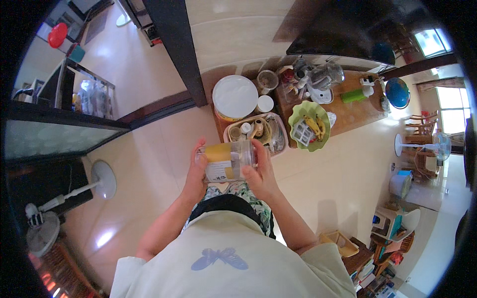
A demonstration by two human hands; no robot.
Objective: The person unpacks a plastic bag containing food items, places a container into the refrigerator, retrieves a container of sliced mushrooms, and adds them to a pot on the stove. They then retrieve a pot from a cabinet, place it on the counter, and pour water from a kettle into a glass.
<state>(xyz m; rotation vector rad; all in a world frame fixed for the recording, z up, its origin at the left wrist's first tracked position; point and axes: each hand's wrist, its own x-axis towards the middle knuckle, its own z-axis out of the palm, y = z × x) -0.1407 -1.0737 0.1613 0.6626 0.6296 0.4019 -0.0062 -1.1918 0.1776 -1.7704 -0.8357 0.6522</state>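
Observation:
A clear plastic jar (226, 161) with a yellow and white label lies sideways between my two hands, in front of my waist. My left hand (197, 169) grips its base end, and my right hand (261, 171) holds the end with the clear lid. Just beyond the jar, a pink-rimmed basin (285, 138) on the wooden cabinet holds a smaller basket, small containers and plastic bags. Behind the basin stands a large tub with a white lid (235, 97), beside a smaller white-lidded jar (265, 104) and a clear round container (267, 80).
A green scalloped bowl (325, 140) with bananas (315, 126) and a white divided tray stands on the cabinet (357, 117). Farther along lies a green object (352, 95). A dark door frame (175, 48) rises ahead on the left; a standing fan's base (103, 179) is at the left.

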